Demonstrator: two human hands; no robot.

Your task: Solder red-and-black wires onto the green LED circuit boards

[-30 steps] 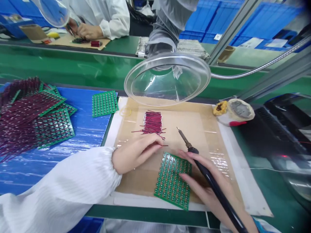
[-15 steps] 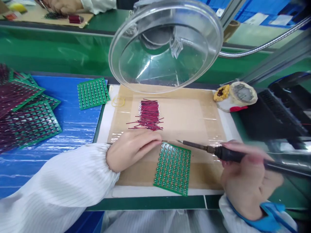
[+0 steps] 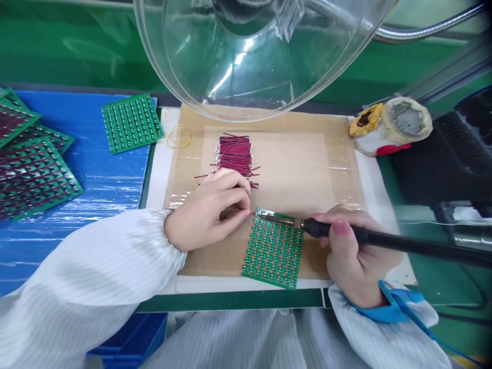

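Observation:
My left hand (image 3: 211, 210) is closed in a pinch at the top left corner of a green circuit board (image 3: 272, 251). A thin dark red wire is between its fingertips, mostly hidden by them. In my right hand (image 3: 357, 251) is a soldering iron (image 3: 338, 233), held like a pen by its black handle. The iron's metal tip reaches over the board's top row to the corner beside my left fingertips; whether it touches the wire cannot be made out. Just behind my left hand lies a bundle of dark red wires (image 3: 235, 154), partly covered by its fingers.
A clear round shield (image 3: 246, 110) hangs over the back of the cardboard mat (image 3: 300, 164). A green board (image 3: 132, 123) and a stack of wired boards (image 3: 42, 179) lie on the blue surface (image 3: 111, 179). At right stands a holder with yellow sponge (image 3: 367, 122). A rubber band (image 3: 179, 137) lies left.
My right hand has brought the soldering iron left, onto the board's top left corner. My left hand still pinches there, its fingers more curled. The camera view has shifted downward.

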